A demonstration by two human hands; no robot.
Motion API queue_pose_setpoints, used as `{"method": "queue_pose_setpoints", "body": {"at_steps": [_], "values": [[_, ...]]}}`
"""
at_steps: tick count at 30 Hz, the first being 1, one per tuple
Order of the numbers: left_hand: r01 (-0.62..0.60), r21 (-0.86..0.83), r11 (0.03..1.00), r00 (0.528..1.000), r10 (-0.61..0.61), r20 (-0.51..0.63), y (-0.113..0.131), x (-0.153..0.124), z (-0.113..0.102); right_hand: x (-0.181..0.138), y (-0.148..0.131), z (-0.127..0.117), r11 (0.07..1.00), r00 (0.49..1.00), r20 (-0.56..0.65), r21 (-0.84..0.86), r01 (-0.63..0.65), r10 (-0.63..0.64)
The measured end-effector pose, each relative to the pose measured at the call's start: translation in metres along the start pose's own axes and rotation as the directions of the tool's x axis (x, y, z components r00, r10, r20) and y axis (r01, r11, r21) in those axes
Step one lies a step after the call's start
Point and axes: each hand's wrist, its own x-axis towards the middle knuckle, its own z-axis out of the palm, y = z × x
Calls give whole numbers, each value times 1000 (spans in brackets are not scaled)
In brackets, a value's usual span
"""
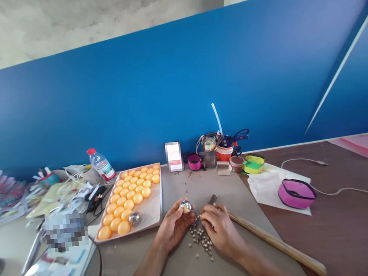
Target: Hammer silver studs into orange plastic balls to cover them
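Observation:
My left hand (174, 225) holds a shiny silver ball (186, 206) between thumb and fingers, palm turned up. Right of it, my right hand (220, 227) is bent with its fingertips together over a pile of small shiny metal pieces (201, 236); whatever it pinches is hidden or too small to name. A hammer with a long wooden handle (279, 244) lies beyond and beside my right hand, its dark head (212, 200) partly covered by the fingers. On the left, a white tray (154, 201) carries rows of orange balls (128, 204) and one silver ball (134, 218).
A water bottle (102, 165), tangled cables and papers crowd the left. A phone-like screen (173, 156), a purple tub (194, 162), an orange cup (225, 153) and a yellow-green container (254, 164) stand along the blue partition (166, 92). A pink-purple container (296, 193) sits on white paper at right.

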Motion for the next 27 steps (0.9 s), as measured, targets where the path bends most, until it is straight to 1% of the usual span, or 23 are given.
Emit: {"method": "queue_pose_setpoints", "body": {"at_steps": [3, 5, 6, 8, 10, 12, 14, 17, 21, 23, 25, 27], "values": [[12, 8, 1000, 1000, -12, 3, -1, 0, 1, 0, 2, -1, 984, 993, -56, 151, -93, 102], [17, 20, 1000, 1000, -17, 4, -2, -1, 1, 1, 2, 1, 939, 975, -37, 279, -199, 218], [17, 27, 999, 1000, -18, 7, -2, -1, 1, 1, 2, 2, 897, 959, -5, 356, -262, 282], [22, 36, 999, 1000, -23, 11, -3, -1, 2, 2, 0, 4, 771, 921, 71, 525, -360, 382], [33, 33, 999, 999, -33, 12, -3, -1, 2, 3, -1, 5, 632, 902, 109, 678, -375, 419], [38, 28, 999, 999, -39, 14, -3, -1, 3, 5, -2, 5, 540, 904, 116, 768, -344, 411], [37, 30, 999, 999, -37, 14, -4, -2, 4, 7, -1, 5, 497, 907, 138, 799, -339, 398], [41, 43, 998, 999, -41, 12, -4, -2, 5, 7, 1, 7, 443, 898, 187, 818, -367, 399], [38, 50, 998, 998, -40, 49, -6, -2, 7, 7, 0, 9, 315, 884, 246, 868, -383, 398], [26, 45, 999, 998, -29, 58, -7, -2, 8, 7, -1, 8, 273, 883, 260, 883, -381, 390], [15, 47, 999, 998, -17, 56, -8, -2, 9, 7, -4, 7, 270, 885, 273, 882, -387, 377], [3, 66, 998, 999, -6, 53, -9, -2, 9, 8, -5, 7, 307, 885, 281, 862, -402, 372]]}}
